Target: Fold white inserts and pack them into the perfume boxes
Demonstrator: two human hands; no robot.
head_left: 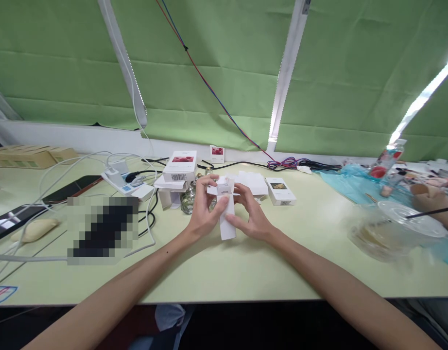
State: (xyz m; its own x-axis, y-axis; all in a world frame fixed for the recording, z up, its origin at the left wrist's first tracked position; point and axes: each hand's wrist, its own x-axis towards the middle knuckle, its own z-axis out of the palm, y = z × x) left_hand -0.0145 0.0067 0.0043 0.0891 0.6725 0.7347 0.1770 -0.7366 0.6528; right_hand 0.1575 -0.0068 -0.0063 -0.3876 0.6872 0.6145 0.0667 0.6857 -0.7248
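Observation:
A slim white carton (227, 221) with its top flaps folded open is held upright, tilted a little, between my two hands above the table. My left hand (205, 206) grips its left side, the thumb on the front face and the fingers up by the flaps. From the right, my right hand (251, 211) holds it with thumb and fingers. Something with dark print shows in the carton's opening, too small to read. Just behind my left hand stand clear glass bottles (187, 199), partly hidden. A white box with a red picture (180, 165) lies to their left on other white cartons.
Farther right lies another white box (280, 191), beside unfolded white card (251, 183). A small picture card (217, 154) leans at the back. Cables, a power strip (127, 182) and a mouse (35, 230) crowd the left; a plastic cup (387, 233) and blue plastic sheet (358, 184) the right.

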